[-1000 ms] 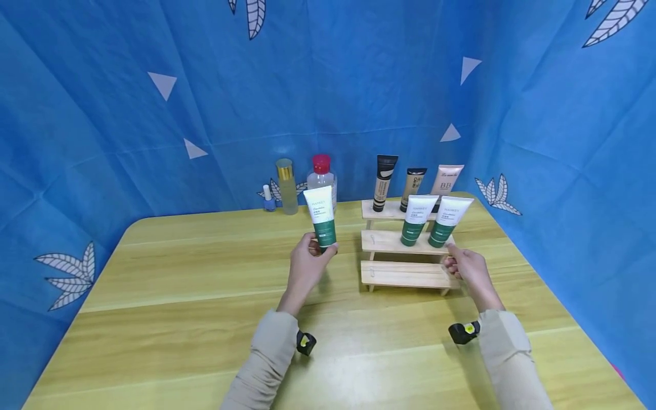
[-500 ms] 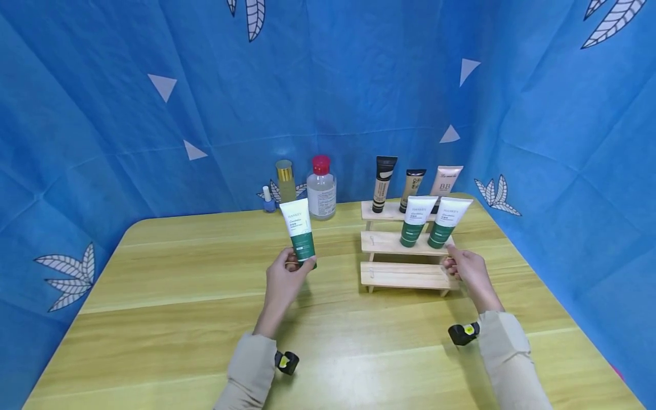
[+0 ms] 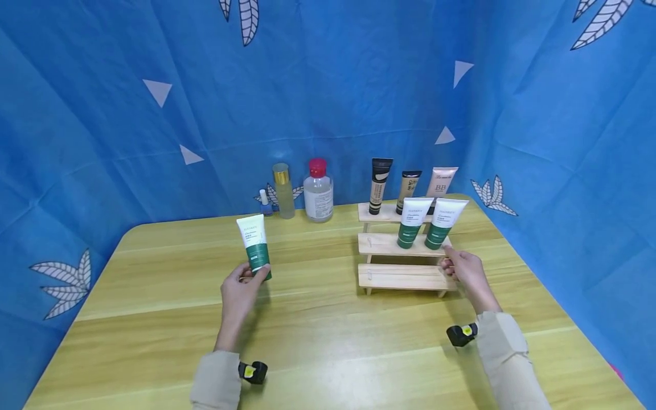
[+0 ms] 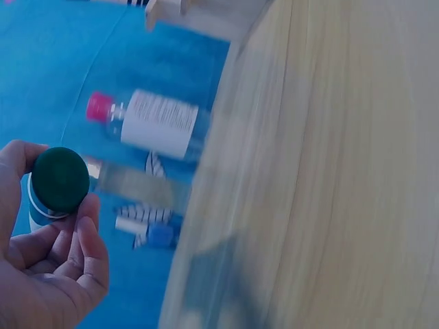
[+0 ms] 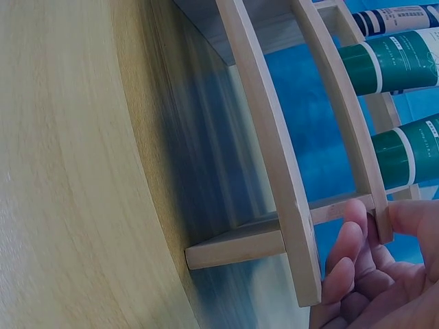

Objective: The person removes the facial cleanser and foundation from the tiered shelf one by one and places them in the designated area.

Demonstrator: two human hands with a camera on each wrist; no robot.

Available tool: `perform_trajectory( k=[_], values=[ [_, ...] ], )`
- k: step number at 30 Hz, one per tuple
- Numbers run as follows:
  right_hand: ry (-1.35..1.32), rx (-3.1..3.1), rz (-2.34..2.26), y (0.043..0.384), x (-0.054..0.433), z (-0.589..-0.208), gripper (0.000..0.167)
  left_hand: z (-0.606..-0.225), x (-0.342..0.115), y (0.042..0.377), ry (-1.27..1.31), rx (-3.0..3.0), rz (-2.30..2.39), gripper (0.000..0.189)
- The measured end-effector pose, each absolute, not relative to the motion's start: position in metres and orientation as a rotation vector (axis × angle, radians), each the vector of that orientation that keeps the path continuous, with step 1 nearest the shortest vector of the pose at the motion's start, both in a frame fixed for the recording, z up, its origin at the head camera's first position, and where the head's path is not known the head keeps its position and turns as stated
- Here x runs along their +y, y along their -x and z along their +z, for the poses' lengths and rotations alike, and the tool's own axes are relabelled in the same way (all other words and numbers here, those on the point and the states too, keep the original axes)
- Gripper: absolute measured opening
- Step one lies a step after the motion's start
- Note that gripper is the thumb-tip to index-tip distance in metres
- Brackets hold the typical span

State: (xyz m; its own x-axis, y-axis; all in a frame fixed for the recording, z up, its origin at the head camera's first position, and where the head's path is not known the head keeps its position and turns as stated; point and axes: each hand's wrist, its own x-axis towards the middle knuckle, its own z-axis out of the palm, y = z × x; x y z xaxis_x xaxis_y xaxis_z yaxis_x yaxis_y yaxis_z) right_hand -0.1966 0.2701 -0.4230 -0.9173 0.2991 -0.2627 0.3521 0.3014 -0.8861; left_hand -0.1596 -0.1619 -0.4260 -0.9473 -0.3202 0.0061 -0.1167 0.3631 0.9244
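Observation:
My left hand (image 3: 240, 291) grips a white-and-green cosmetic tube (image 3: 254, 246) by its lower, green end and holds it raised above the table's left half. In the left wrist view the tube's round green cap (image 4: 60, 179) faces the camera, between thumb and fingers. My right hand (image 3: 465, 272) pinches the right end of the middle tier of a three-tier wooden display stand (image 3: 381, 245). The right wrist view shows the thumb over that shelf (image 5: 350, 123) and the curled fingers beneath it. Two matching tubes, a left one (image 3: 414, 222) and a right one (image 3: 445, 224), stand on this tier.
On the top tier stand a black-capped tube (image 3: 379, 185), a small beige tube (image 3: 408, 191) and a pink BB tube (image 3: 439, 181). Along the table's back edge are a red-capped bottle (image 3: 318, 196), a gold-capped bottle (image 3: 284, 193) and a blue nail polish bottle (image 3: 265, 204). A blue curtain hangs behind.
My left hand has carried the tube leftward and toward me, away from the stand, uncovering the red-capped bottle. The right hand has kept its place at the stand.

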Motion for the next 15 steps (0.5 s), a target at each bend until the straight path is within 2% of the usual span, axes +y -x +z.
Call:
perform_trajectory(
  k=[15],
  values=[
    [-0.612,2.507,-1.723,0.198,0.271,-0.423,0.042,-0.436,-0.218,0.150,-0.664,-2.475,-1.472,0.065]
  ],
)
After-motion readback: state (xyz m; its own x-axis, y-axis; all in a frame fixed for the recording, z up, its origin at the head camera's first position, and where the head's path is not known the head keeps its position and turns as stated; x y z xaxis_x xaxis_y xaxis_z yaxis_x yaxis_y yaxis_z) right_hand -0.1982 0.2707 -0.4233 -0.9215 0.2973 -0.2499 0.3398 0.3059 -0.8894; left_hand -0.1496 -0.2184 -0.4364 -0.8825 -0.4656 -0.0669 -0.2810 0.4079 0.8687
